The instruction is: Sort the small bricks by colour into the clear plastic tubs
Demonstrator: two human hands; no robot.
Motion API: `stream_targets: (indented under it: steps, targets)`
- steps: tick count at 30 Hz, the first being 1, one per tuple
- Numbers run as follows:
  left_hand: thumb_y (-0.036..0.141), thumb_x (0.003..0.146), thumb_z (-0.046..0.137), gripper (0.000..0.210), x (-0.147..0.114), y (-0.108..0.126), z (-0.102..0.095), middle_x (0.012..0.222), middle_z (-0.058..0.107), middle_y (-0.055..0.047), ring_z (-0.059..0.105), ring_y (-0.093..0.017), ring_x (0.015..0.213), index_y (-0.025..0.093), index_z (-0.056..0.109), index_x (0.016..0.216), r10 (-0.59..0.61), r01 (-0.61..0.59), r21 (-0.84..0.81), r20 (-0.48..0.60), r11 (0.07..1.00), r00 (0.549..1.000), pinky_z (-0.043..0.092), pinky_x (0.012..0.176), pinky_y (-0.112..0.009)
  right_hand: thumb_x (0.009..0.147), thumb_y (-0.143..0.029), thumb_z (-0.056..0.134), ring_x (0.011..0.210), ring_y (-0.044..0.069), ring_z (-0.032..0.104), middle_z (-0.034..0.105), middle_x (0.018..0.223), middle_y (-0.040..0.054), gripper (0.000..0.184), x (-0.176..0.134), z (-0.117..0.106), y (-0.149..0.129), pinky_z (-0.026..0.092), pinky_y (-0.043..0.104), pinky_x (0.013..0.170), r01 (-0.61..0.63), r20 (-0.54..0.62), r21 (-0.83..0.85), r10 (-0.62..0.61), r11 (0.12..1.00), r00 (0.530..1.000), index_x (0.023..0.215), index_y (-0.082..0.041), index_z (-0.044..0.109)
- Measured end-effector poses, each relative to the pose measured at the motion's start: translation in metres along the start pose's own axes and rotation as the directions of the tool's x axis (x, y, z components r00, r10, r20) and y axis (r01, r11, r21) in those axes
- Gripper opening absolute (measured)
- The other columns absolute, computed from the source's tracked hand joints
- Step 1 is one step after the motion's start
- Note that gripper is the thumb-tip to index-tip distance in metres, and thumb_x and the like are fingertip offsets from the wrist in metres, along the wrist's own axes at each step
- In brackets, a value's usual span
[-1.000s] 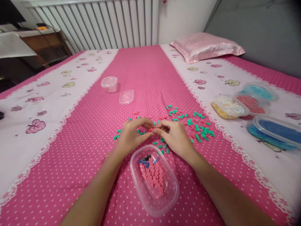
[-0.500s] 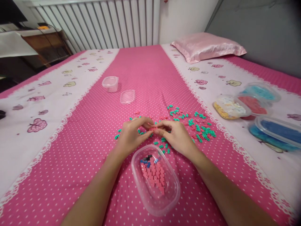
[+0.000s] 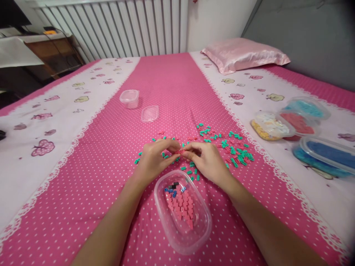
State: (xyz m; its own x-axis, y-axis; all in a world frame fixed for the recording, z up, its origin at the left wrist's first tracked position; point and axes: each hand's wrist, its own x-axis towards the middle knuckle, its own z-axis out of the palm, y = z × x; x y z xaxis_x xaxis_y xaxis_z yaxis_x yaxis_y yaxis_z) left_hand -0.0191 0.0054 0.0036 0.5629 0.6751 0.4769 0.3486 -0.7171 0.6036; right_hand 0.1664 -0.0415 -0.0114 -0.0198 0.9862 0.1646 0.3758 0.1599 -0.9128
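Small red building pieces (image 3: 180, 152) are pinched between the fingertips of my left hand (image 3: 156, 157) and my right hand (image 3: 206, 159); how they join is too small to make out. Both hands are closed on them, just above the bedspread. Loose green and red pieces (image 3: 241, 157) lie scattered under and to the right of my hands. Close to me, between my forearms, stands a clear plastic container (image 3: 184, 244). Inside it rests a red assembled shape (image 3: 181, 205), with a few blue, black and whitish pieces at its far end.
A small clear tub (image 3: 129, 99) and a flat clear lid (image 3: 150, 113) sit farther off to the left. On the right are containers of yellow and white pieces (image 3: 271, 125), red pieces (image 3: 298, 123), and blue pieces (image 3: 330, 153). A pink pillow (image 3: 244, 55) lies at the back.
My fingers have shifted very slightly around the red pieces. The container and the scattered pieces stay in place.
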Motion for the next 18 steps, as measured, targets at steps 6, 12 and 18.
stream_targets:
  steps: [6,12,18]
  targets:
    - [0.02,0.084,0.074,0.012,-0.0009,-0.0011,-0.0002,0.083,0.074,0.0,0.07,-0.013,0.074,0.02,0.068,0.095,-0.011,0.011,-0.006,0.001,1.0,1.0,0.054,0.07,-0.024,0.087,-0.016,0.065,0.064,0.014,0.063,0.071,0.07,0.0009,0.01,0.0009,0.0002,-0.0006,0.046,0.027,0.061,-0.03,0.038,0.093,0.027,0.995,0.999,0.085,-0.018,0.074]
    - [0.021,0.086,0.072,0.013,0.0003,-0.0013,-0.0022,0.087,0.076,-0.001,0.071,-0.014,0.078,0.021,0.07,0.098,0.011,-0.012,0.029,0.015,1.0,1.0,0.055,0.074,-0.026,0.086,-0.016,0.067,0.067,0.014,0.066,0.074,0.075,0.0019,0.007,0.0004,0.0,-0.0032,0.049,0.027,0.064,-0.043,0.021,0.074,0.041,0.996,0.999,0.086,-0.018,0.075]
    - [0.031,0.085,0.075,0.016,0.0036,-0.0002,-0.0025,0.089,0.076,-0.003,0.071,-0.016,0.08,0.02,0.07,0.096,0.04,-0.041,0.079,0.01,0.996,0.999,0.056,0.076,-0.028,0.086,-0.021,0.069,0.076,0.017,0.07,0.078,0.086,0.0042,0.007,0.0004,0.0019,-0.006,0.053,0.03,0.072,0.01,0.02,0.085,-0.011,0.996,1.0,0.087,-0.019,0.076]
